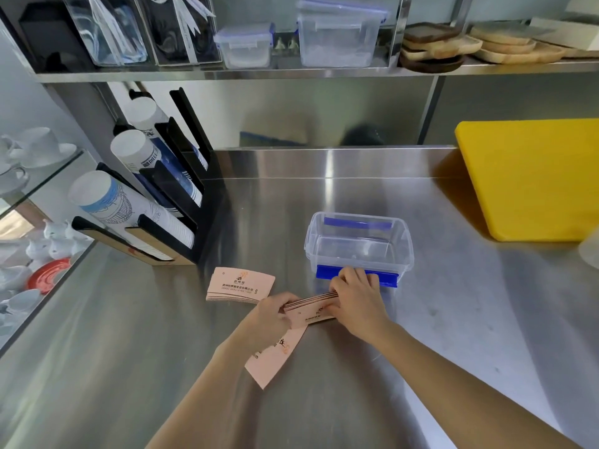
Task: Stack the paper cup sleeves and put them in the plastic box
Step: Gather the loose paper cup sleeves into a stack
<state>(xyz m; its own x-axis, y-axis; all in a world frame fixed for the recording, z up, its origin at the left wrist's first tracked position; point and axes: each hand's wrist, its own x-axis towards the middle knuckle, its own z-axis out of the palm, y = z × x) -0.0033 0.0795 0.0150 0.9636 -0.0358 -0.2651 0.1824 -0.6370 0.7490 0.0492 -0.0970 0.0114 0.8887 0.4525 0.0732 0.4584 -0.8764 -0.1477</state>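
Both hands hold a small stack of pink paper cup sleeves [311,307] on edge above the steel counter. My left hand [272,311] grips its left end, and my right hand [356,296] presses along its top and right side. A second stack of sleeves [240,285] lies flat to the left. One loose sleeve [275,354] lies partly under my left wrist. The clear plastic box [406,251] with blue clips stands open just behind my right hand, with nothing visible inside.
A black rack of paper cups [136,202] stands at the left. A yellow cutting board [531,176] lies at the right. The shelf above carries lidded plastic containers [337,34] and wooden trays [479,43]. A glass cabinet with white crockery [35,150] is at far left.
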